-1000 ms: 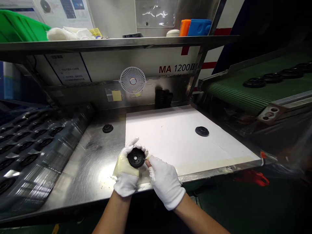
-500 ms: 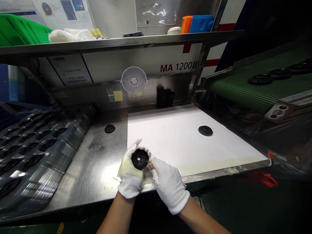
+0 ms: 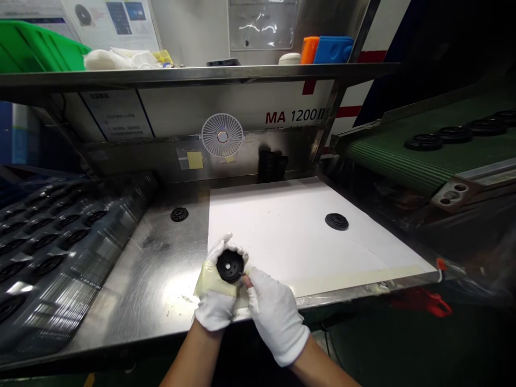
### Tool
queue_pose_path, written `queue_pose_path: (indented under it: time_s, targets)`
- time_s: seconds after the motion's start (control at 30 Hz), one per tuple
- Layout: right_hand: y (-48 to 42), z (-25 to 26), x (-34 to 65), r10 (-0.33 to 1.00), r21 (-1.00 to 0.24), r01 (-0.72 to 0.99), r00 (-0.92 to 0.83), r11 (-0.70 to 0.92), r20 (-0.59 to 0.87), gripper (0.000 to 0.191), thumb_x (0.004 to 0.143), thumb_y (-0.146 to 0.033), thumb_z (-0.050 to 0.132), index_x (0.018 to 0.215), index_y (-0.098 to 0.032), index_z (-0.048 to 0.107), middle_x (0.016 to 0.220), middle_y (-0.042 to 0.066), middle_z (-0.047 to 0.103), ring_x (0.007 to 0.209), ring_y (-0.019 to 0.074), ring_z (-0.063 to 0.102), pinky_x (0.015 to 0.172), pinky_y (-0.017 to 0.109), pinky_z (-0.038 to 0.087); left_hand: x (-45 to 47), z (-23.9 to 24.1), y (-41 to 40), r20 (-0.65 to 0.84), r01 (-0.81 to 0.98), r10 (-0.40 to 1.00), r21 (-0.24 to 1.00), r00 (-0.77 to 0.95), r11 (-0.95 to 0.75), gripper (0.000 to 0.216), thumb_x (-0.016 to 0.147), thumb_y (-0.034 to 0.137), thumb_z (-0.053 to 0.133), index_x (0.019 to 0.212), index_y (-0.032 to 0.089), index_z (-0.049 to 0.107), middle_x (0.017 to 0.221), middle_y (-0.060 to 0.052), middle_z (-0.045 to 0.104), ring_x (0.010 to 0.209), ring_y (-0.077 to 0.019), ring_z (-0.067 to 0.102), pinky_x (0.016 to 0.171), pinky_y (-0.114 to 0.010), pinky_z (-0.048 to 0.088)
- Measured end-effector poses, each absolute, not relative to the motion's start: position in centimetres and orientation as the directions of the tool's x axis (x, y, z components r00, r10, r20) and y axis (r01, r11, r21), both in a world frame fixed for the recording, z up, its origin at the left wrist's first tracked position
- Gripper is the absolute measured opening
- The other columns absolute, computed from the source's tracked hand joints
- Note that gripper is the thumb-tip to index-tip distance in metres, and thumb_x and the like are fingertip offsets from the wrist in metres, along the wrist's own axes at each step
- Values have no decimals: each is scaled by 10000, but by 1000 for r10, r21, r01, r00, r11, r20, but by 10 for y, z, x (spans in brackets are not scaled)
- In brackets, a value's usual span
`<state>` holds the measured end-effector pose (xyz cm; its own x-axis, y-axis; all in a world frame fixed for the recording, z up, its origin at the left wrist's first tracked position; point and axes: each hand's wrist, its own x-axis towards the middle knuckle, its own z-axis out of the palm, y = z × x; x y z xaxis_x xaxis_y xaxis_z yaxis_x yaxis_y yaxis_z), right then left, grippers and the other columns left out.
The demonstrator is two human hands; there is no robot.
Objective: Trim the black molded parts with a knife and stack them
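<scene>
My left hand (image 3: 215, 293), in a white glove, grips a round black disc part (image 3: 230, 265) with small holes and holds it upright over the front edge of the steel bench. My right hand (image 3: 274, 312), also gloved, is closed in a pinch against the disc's lower right rim; a thin small tool seems to poke from its fingers, too small to name. Two more black discs lie flat: one on the white sheet (image 3: 336, 221) and one on the bare steel (image 3: 179, 214).
A white sheet (image 3: 290, 236) covers the right of the steel bench (image 3: 153, 279). Plastic trays of black discs (image 3: 44, 252) sit at left. A green conveyor (image 3: 423, 161) with several discs runs at right. A small white fan (image 3: 222, 135) hangs behind, under a shelf (image 3: 193, 72).
The hands and disc stay almost in place; the disc has turned slightly in my left hand while the right fingers work along its lower edge. The view shifted a little.
</scene>
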<state>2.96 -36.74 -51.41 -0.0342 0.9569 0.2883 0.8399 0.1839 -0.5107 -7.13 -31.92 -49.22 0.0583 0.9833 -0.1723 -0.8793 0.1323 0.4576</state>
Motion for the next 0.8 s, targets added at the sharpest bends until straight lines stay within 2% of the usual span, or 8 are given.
queue_pose_path:
  time_s: [0.13, 0.23, 0.3, 0.37, 0.5, 0.63, 0.73, 0.8]
  targets:
    - [-371, -513, 22, 963, -524, 828, -67, 201, 262, 245, 926, -272, 366, 769, -235, 552, 690, -15, 646, 614, 148, 576, 561, 289, 247, -68, -498, -319, -97, -862, 992, 507, -83, -22, 211, 780, 159, 593, 987, 174, 630, 783, -11, 609, 804, -122, 606, 905, -327, 482]
    - [-370, -513, 25, 960, -528, 823, -70, 209, 271, 221, 921, -263, 379, 805, -239, 565, 715, -14, 654, 633, 153, 584, 570, 291, 250, -72, -498, -322, -179, -851, 984, 514, 13, 105, 298, 768, 170, 560, 1061, 166, 615, 941, -85, 641, 938, -218, 612, 851, -414, 513]
    - [-368, -514, 29, 962, -533, 824, -46, 190, 270, 212, 924, -276, 379, 863, -240, 578, 736, -6, 661, 649, 160, 590, 583, 291, 259, -75, -497, -322, -220, -857, 970, 475, 105, 201, 322, 758, 174, 541, 1072, 158, 614, 903, -89, 637, 875, -225, 622, 773, -407, 537]
    - [-367, -515, 31, 964, -535, 829, -20, 164, 264, 223, 928, -289, 369, 891, -238, 583, 746, 2, 662, 652, 165, 588, 590, 294, 262, -77, -496, -322, -210, -880, 969, 426, 130, 211, 300, 755, 164, 538, 1042, 154, 624, 784, -52, 609, 761, -173, 611, 735, -350, 539]
    - [-373, -513, 27, 971, -579, 789, -89, 205, 222, 219, 912, -266, 372, 828, -236, 572, 730, -4, 647, 653, 158, 570, 586, 294, 263, -74, -495, -317, -247, -910, 967, 383, 65, 159, 187, 753, 159, 565, 925, 154, 640, 688, -14, 565, 678, -131, 579, 698, -299, 533]
    - [-379, -500, 29, 979, -713, 675, -178, 191, 94, 336, 938, -358, 301, 720, -221, 516, 677, -19, 600, 627, 128, 529, 566, 260, 297, -75, -485, -318, -268, -914, 963, 390, 3, 112, 108, 773, 144, 578, 867, 134, 631, 714, -14, 584, 711, -133, 597, 752, -313, 542]
    - [-380, -487, 42, 986, -732, 675, -161, 88, -31, 312, 838, -485, 498, 667, -225, 511, 628, -42, 572, 609, 129, 518, 551, 250, 320, -82, -480, -321, -316, -950, 949, 292, 16, 113, 118, 812, 126, 535, 886, 108, 624, 807, -43, 633, 789, -152, 626, 825, -356, 540]
    - [-380, -484, 55, 991, -681, 732, -109, 24, -81, 242, 697, -462, 669, 774, -251, 580, 697, -40, 614, 665, 161, 558, 587, 268, 370, -86, -479, -322, -364, -975, 928, 170, 76, 146, 153, 833, 138, 516, 942, 102, 617, 882, -63, 656, 856, -175, 634, 868, -410, 528]
